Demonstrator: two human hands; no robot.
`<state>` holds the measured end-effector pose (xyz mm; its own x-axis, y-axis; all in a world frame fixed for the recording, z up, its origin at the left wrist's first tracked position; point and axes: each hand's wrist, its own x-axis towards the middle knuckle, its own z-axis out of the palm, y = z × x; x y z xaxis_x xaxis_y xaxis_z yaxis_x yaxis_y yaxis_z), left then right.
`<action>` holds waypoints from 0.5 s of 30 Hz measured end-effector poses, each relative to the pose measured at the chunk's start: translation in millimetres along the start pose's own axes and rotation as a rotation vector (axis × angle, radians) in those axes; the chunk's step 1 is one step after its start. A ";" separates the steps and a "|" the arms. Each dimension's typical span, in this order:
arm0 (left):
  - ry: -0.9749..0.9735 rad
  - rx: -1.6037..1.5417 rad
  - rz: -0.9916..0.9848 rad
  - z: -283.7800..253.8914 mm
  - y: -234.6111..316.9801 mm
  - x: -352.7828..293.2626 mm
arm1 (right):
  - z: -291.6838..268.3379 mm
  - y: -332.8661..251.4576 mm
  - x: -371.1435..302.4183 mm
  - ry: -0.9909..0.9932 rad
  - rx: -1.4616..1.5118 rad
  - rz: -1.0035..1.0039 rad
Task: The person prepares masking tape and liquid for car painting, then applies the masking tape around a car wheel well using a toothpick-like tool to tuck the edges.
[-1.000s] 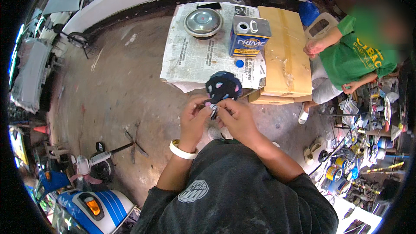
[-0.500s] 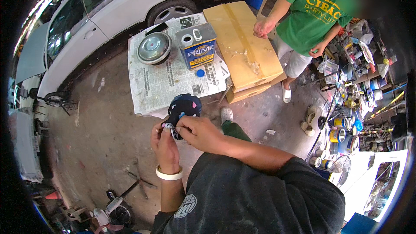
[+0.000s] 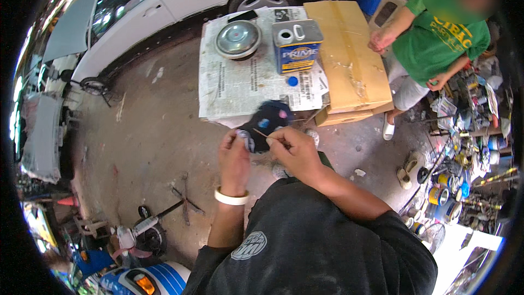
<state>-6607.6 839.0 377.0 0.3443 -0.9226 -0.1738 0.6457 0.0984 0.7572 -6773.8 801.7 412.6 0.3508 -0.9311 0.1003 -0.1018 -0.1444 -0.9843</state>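
Observation:
My left hand [image 3: 234, 155] pinches the edge of a dark patterned cloth [image 3: 277, 113] with pink and blue spots and a pale lining at its near edge. The cloth is bunched in the air just short of the table's front edge and slightly blurred. Close on its right, my right hand [image 3: 297, 152] has thumb and forefinger pressed together on a thin tan stick [image 3: 260, 132]. The stick's free end points left across the cloth; whether it touches the fabric I cannot tell.
Newspaper [image 3: 224, 90] covers a table bearing a metal bowl [image 3: 238, 38], a blue rectangular can [image 3: 297, 49], a blue cap [image 3: 293, 81] and a black phone [image 3: 243, 16]. Cardboard boxes [image 3: 349, 38] adjoin it. A person in green [image 3: 442, 33] stands right; a white car [image 3: 180, 0] lies behind.
The view has shifted, so the table appears farther right. My right hand has drawn back from the cloth's opening, and the thin stick now shows in its fingers. My left hand keeps its hold.

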 end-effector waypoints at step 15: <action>-0.031 0.312 0.110 19.0 -7.0 -22.5 | 8.0 -7.9 3.7 -0.129 -0.185 -0.053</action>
<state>-6632.8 852.0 387.5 0.3768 -0.9240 -0.0647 0.3642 0.0835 0.9276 -6764.3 802.1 419.6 0.4755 -0.8715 0.1199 -0.2445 -0.2619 -0.9336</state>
